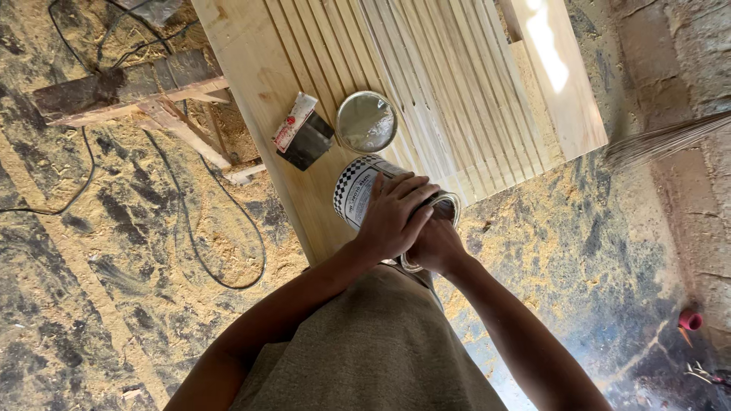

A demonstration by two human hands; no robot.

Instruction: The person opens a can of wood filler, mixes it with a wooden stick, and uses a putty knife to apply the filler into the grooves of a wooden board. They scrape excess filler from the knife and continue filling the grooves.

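At centre frame, a tin can [358,194] lies tilted at the near edge of the wooden tabletop [251,61], lid [366,122] off and resting just above it. Left hand [396,217] clamps over the can's body; right hand [435,245] grips at its open rim. Judgement: can being tipped or worked; next move needs steady support.

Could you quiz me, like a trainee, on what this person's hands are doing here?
1. True or false: the round metal lid is off the tin can.
2. Which hand lies on top of the can? A left hand B right hand
3. What covers the floor?

Key: 1 true, it lies on the wooden board. 2 A. 3 sawdust.
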